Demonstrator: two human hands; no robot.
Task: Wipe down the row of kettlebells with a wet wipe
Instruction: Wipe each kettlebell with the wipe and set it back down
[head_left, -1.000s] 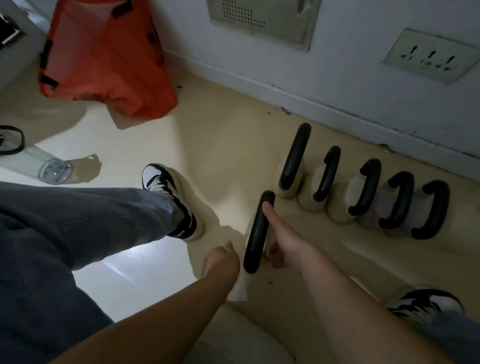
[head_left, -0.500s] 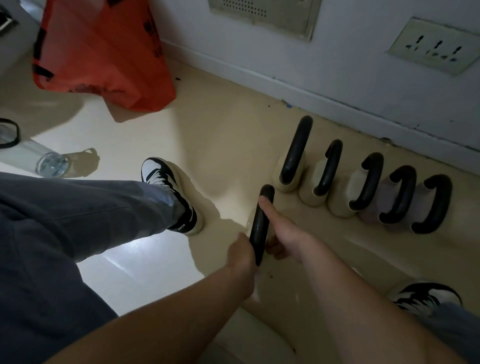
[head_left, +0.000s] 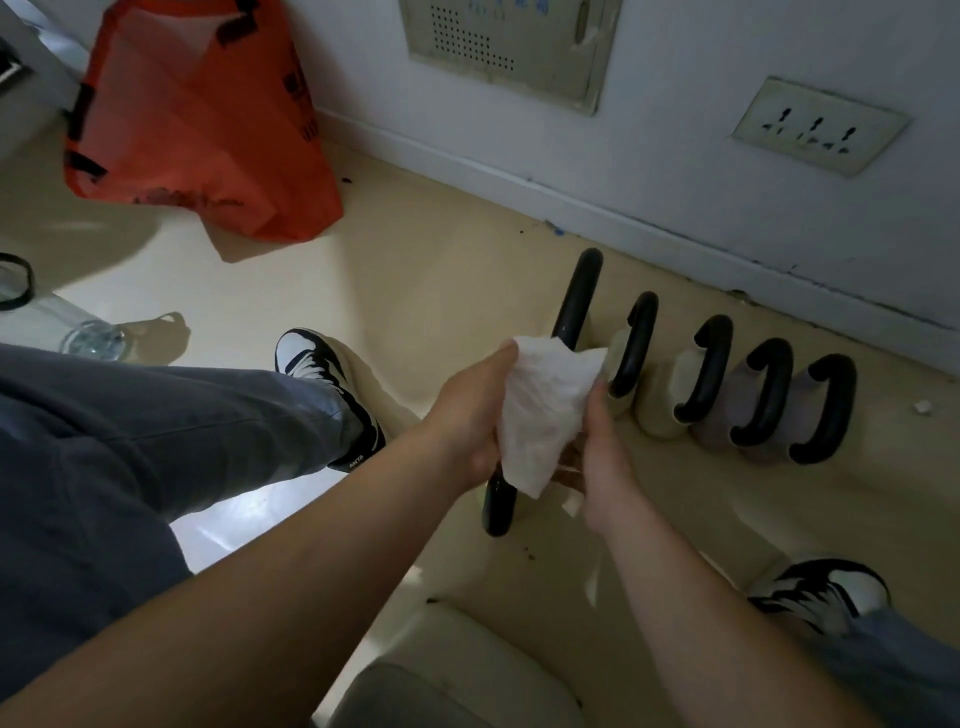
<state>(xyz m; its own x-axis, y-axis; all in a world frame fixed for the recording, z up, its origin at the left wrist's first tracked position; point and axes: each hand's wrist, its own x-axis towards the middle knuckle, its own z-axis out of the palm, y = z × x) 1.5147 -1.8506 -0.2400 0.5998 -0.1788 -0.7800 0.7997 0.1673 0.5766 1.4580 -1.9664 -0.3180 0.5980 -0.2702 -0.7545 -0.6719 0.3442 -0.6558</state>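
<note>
A white wet wipe (head_left: 545, 410) is spread between my two hands above the nearest kettlebell, whose black handle (head_left: 497, 512) shows just below them. My left hand (head_left: 467, 415) grips the wipe's left side. My right hand (head_left: 597, 452) holds its right and lower edge. Behind them a row of pale kettlebells with black handles (head_left: 709, 371) stands along the wall, the tallest (head_left: 577, 293) at the left end and the last (head_left: 826, 408) at the right. The nearest kettlebell's body is hidden by my hands.
An orange plastic bag (head_left: 197, 119) lies by the wall at the far left. A clear bottle (head_left: 93, 338) lies on the floor at left. My shoes (head_left: 332, 384) (head_left: 826, 592) flank the kettlebells. A pale cushioned seat (head_left: 457, 675) sits at the bottom edge.
My hands were down at the nearest kettlebell's handle. Now both are raised above it with the white wipe opened out between them.
</note>
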